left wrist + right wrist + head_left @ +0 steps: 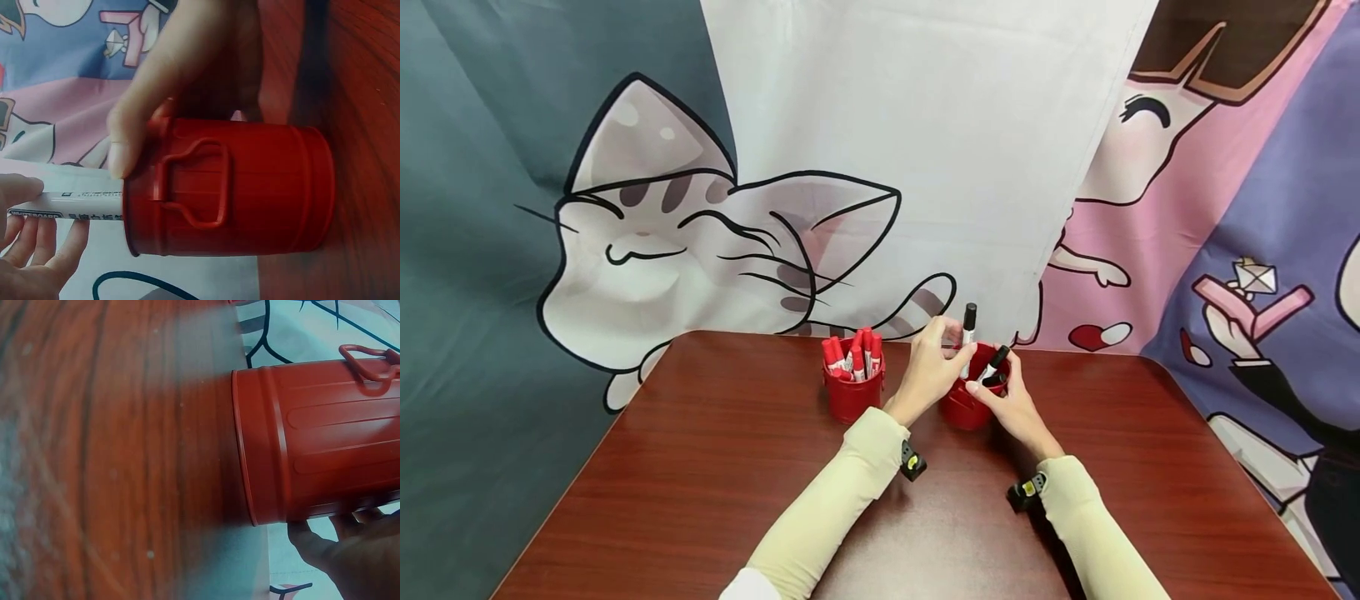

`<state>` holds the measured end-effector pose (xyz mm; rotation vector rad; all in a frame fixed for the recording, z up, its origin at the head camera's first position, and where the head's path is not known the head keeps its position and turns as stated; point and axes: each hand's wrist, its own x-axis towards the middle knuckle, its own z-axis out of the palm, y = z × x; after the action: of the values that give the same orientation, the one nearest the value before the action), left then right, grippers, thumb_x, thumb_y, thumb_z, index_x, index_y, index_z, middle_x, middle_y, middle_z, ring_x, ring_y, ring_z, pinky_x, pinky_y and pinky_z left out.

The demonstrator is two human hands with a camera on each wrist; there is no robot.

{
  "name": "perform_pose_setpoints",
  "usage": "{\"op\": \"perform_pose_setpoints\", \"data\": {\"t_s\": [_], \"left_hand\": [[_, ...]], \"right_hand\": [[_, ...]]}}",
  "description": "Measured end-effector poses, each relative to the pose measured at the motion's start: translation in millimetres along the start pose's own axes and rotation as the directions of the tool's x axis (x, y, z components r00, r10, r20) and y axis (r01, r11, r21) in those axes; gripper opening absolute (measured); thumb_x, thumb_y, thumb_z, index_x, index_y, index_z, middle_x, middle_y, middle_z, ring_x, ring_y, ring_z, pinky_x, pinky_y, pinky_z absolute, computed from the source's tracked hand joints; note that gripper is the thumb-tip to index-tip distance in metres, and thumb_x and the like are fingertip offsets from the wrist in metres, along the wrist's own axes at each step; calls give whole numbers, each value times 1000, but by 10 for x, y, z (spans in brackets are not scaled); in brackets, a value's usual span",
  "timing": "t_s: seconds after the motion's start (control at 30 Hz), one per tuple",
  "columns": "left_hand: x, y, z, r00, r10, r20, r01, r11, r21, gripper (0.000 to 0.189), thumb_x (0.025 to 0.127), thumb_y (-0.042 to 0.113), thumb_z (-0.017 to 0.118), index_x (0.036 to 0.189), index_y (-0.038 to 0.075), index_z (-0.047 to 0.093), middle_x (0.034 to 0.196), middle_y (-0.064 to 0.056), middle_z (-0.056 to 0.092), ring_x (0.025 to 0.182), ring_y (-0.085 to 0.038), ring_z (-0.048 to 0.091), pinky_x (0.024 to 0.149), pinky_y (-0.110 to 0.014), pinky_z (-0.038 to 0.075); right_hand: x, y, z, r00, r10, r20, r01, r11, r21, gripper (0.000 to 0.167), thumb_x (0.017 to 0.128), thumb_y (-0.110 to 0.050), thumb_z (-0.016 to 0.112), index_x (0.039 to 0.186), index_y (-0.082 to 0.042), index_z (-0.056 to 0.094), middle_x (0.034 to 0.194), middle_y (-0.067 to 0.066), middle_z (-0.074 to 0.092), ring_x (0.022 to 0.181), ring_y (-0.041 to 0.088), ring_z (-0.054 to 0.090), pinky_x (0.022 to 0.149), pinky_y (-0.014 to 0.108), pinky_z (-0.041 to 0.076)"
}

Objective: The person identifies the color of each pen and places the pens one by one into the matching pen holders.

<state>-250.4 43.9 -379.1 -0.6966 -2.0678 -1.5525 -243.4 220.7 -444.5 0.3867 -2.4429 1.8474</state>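
Observation:
A red metal bucket (964,412) with small side handles stands upright on the table. My left hand (925,371) pinches a white whiteboard marker (81,205) with a black cap, held upright at the bucket's mouth. In the left wrist view its lower end is hidden inside the rim. Around the bucket's right side my right hand (1017,407) grips, the thumb over the rim. Other black-capped markers (997,360) lean inside. In the right wrist view, fingers (312,544) press against the wall of the bucket (331,437).
A second red bucket (853,400), full of several red-capped markers (856,358), stands to the left of my left hand. Both buckets are near the far edge of the brown wooden table (722,467). Behind hangs a cartoon-printed cloth (925,142).

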Motion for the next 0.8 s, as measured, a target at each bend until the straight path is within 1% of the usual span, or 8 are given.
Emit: {"op": "perform_pose_setpoints", "data": {"t_s": [0.13,0.23,0.37,0.53,0.6,0.8], "left_hand": [[-43,-56,14,998,-11,56,10,1000,21,21,82,7,66,99,5,54,91,-5,57,84,-12,59,70,-16,51],[-73,-89,25,997,-24,79,22,999,26,24,80,4,66,101,6,53,91,-4,57,82,-11,58,71,-16,51],[-115,-115,37,995,-30,93,28,999,24,28,80,3,65,104,6,52,91,-4,56,81,-13,58,73,-19,52],[-161,-144,47,993,-9,114,1,997,71,29,79,3,66,105,5,53,91,-4,56,82,-12,58,74,-19,51],[-172,-152,49,993,8,121,-19,996,91,29,79,3,66,105,4,53,92,-4,56,83,-13,58,75,-19,50],[-180,-140,52,987,42,153,-57,994,97,25,80,2,65,103,1,54,94,-7,56,86,-16,58,79,-20,50]], "right_hand": [[-53,-163,25,1000,-7,10,7,1000,13,77,85,-21,65,143,-13,14,139,19,31,122,34,37,100,53,32],[-71,-194,31,1000,-8,6,8,1000,11,77,85,-19,64,143,-12,14,139,19,31,123,36,36,99,53,32],[-71,-184,30,1000,-3,3,3,1000,9,77,85,-20,64,143,-14,14,137,18,33,119,33,39,97,51,34],[-58,-170,29,1000,-11,6,11,1000,0,77,85,-19,64,143,-13,14,137,18,34,117,31,41,96,49,35],[-57,-168,30,1000,-16,6,16,1000,-3,77,84,-18,65,143,-12,14,137,19,34,117,31,41,95,49,36],[-56,-180,35,999,-35,0,35,999,-4,76,84,-16,65,142,-12,15,137,18,33,120,36,40,96,49,35]]}}
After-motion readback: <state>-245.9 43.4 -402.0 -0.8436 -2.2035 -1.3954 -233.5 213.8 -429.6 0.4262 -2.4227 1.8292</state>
